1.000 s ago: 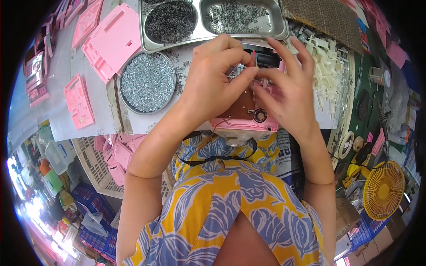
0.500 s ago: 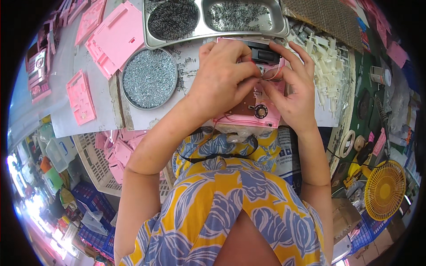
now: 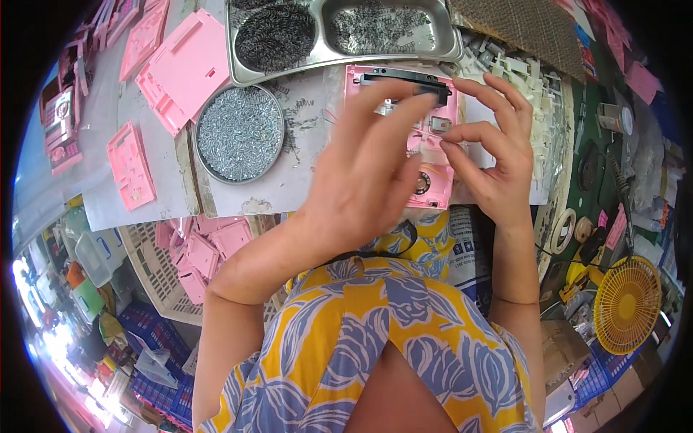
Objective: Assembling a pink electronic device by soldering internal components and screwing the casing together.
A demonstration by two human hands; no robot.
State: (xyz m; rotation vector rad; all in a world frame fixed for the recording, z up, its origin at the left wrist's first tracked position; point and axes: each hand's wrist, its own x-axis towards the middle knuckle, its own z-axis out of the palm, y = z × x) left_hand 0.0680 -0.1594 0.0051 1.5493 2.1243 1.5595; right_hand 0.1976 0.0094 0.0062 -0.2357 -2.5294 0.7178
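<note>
A pink plastic housing (image 3: 435,189) lies on the table in front of me, with a black strip (image 3: 404,75) along its far end and a dark round part (image 3: 422,183) near its close end. A small metal-cased motor (image 3: 440,124) sits in its right half. Blurred by motion, my left hand (image 3: 361,159) hovers over the housing's left side, thumb and fingers apart, covering much of it. My right hand (image 3: 491,155) is at the housing's right edge, thumb and index fingertips pinched by the motor. What they grip is too small to make out; its other fingers are raised.
A round tin of small silvery metal pieces (image 3: 240,133) stands left of the housing. Behind is a steel tray (image 3: 321,54) of dark springs. White plastic parts (image 3: 538,115) are heaped at right. Pink panels (image 3: 191,68) lie left; a crate (image 3: 155,263) holds more below the table edge.
My hands have parted: the left has drawn back toward me and left, its fingers opening, while the right has shifted slightly right. The motor now shows between them.
</note>
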